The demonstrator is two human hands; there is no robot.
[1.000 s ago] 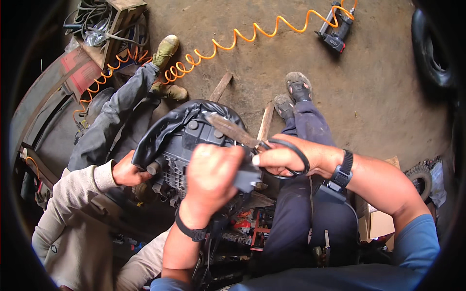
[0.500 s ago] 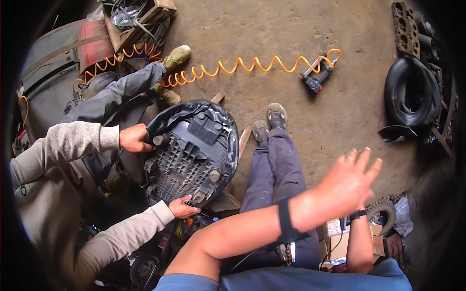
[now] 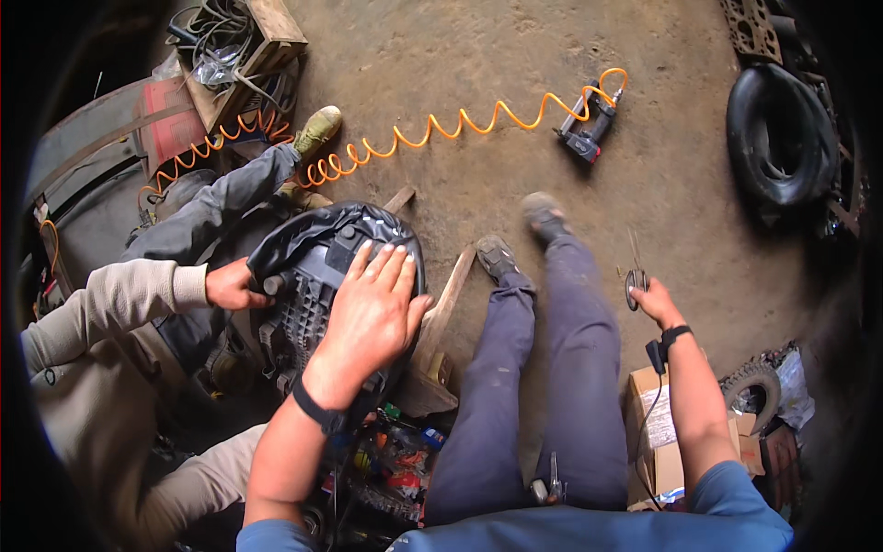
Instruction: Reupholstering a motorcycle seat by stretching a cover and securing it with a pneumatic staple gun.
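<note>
A motorcycle seat (image 3: 303, 299) lies underside up at the left, its ribbed plastic base showing and a loose black cover gathered around its edge. My left hand (image 3: 372, 304) is over its right part, fingers stretched out, palm down; whether it presses on it I cannot tell. A co-worker's hand (image 3: 237, 287) grips the seat's left edge. Low at the right, my right hand (image 3: 655, 302) is closed around a small tool (image 3: 636, 283) with a dark oval handle and thin metal prongs pointing away from me. Its exact kind is too small to tell.
An air stapler (image 3: 586, 124) lies on the concrete floor, joined to an orange coiled hose (image 3: 451, 129). A black inner tube (image 3: 782, 138) sits at the right. Cardboard boxes (image 3: 658, 423) and a tyre (image 3: 750, 391) are at the lower right. A wooden crate (image 3: 276, 46) holds cables.
My left hand has swung from the right over to the seat. My right hand has come forward into view with the tool. The co-worker's second hand no longer shows; my right foot has shifted.
</note>
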